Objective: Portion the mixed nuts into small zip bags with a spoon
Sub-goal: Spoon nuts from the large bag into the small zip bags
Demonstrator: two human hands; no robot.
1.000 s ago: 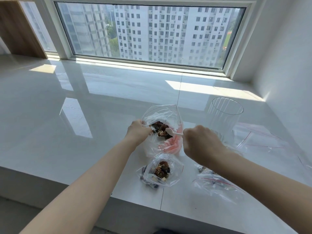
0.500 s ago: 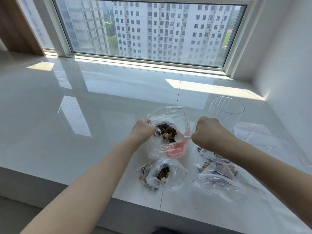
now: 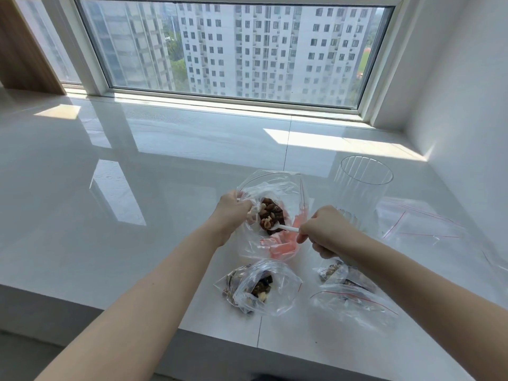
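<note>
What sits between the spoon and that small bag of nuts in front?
Nothing visible. The spoon is in the big bag, held by the right hand. Bare counter separates it from the open small bag.

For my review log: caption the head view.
Left hand holds big bag open; right hand dips spoon into nuts.

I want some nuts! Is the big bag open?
Open: the left hand holds the big bag's mouth wide, and the spoon reaches inside.
</note>
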